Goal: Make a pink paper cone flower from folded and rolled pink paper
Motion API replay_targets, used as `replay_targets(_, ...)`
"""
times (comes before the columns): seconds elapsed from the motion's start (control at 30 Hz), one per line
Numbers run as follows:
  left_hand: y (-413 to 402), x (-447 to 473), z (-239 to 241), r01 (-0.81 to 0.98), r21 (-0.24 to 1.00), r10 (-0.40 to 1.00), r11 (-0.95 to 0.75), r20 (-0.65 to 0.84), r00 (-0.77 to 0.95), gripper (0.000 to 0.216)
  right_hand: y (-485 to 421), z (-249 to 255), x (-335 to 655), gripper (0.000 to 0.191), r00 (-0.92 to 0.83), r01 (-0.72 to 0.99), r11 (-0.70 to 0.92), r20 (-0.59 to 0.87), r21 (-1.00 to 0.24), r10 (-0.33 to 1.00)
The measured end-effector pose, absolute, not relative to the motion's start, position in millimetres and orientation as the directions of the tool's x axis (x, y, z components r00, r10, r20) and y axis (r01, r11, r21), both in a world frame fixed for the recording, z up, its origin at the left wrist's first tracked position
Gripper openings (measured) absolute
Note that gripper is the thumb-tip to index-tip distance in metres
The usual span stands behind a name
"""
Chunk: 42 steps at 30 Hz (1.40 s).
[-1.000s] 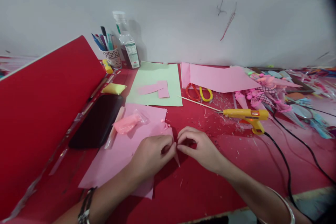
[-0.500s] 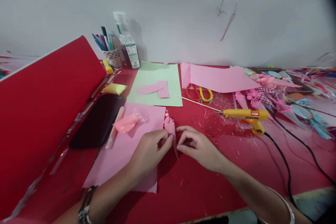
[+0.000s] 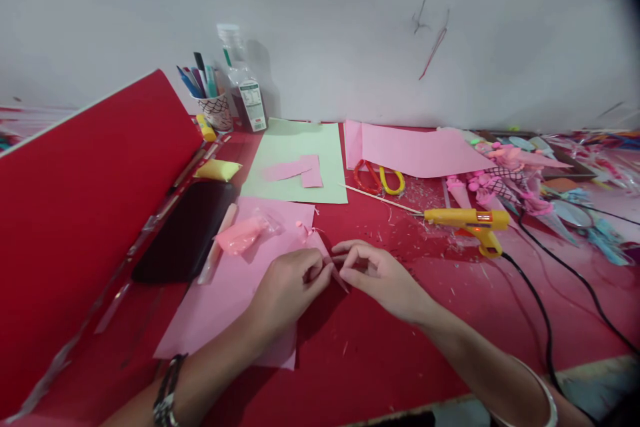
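Observation:
A slim pink paper cone (image 3: 325, 250) with small pink blobs at its wide upper end slants down to the right, its point toward me. My left hand (image 3: 293, 283) pinches the cone at its left side between thumb and curled fingers. From the right, my right hand (image 3: 377, 277) meets the cone's lower part with bent fingers and thumb close together; the exact contact is partly hidden. Under my left hand lies a pink paper sheet (image 3: 200, 330), carrying a clear packet of pink clay (image 3: 243, 235).
To the right rests a yellow hot glue gun (image 3: 467, 219) with a black cord, near a thin stick (image 3: 373, 196) and scissors (image 3: 393, 180). Finished-looking pink cones (image 3: 500, 183) pile beyond. A black phone (image 3: 185, 233), pen cup (image 3: 215, 112) and bottle (image 3: 250, 97) stand left.
The cone has tilted, its wide end swinging left and its point right. My right hand's fingers have come up against it. The glue gun and papers stay put.

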<state>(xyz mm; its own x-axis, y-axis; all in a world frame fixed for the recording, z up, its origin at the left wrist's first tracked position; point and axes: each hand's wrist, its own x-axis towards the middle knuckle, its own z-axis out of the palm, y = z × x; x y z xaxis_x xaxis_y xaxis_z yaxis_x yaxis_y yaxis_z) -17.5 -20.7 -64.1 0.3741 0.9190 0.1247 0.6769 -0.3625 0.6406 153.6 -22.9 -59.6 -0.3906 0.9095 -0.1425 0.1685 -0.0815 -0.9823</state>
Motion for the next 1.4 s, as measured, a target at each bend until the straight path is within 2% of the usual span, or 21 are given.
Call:
replay_targets(0.43, -20.3, -15.3, -65.6, 0.600, 0.697, 0.885, -0.393, 0.110, 0.452, 0.028, -24.7, -60.3, 151.7, 0.007, -0.482, 0.158, -0.016, -0.091, -0.987, 0.871)
replay_targets(0.67, -23.5, -14.4, -65.3, 0.533, 0.707, 0.851, -0.466, 0.191, 0.490, 0.026, -23.4, -57.9, 153.9, 0.008, -0.388, 0.167, 0.032, -0.036, -0.985, 0.921)
replay_targets(0.9, -25.4, -16.8, -65.6, 0.533, 0.743, 0.876, -0.404, 0.148, 0.458, 0.018, -22.4, -53.7, 155.2, 0.011, -0.339, 0.163, 0.050, -0.009, -0.985, 0.941)
replay_targets(0.97, -26.1, -16.7, -65.5, 0.522, 0.747, 0.866, -0.412, 0.144, 0.479, 0.018, -22.3, -55.0, 155.4, 0.011, -0.344, 0.103, 0.012, -0.024, -0.995, 0.939)
replay_targets(1.17, -28.5, -15.0, -62.5, 0.477, 0.775, 0.839, -0.415, 0.123, 0.530, 0.018, -23.3, -59.7, 156.5, 0.017, -0.375, -0.215, -0.078, 0.009, -0.973, 0.927)
replay_targets(1.3, -28.9, -14.5, -61.1, 0.463, 0.806, 0.851, -0.369, 0.093, 0.517, 0.020, -24.0, -59.9, 157.0, 0.014, -0.403, -0.277, -0.068, 0.052, -0.959, 0.914)
replay_targets(1.4, -28.6, -14.6, -62.0, 0.432, 0.848, 0.869, -0.306, 0.063, 0.490, 0.019, -24.7, -57.3, 156.8, 0.011, -0.428, -0.260, -0.039, 0.079, -0.965, 0.900)
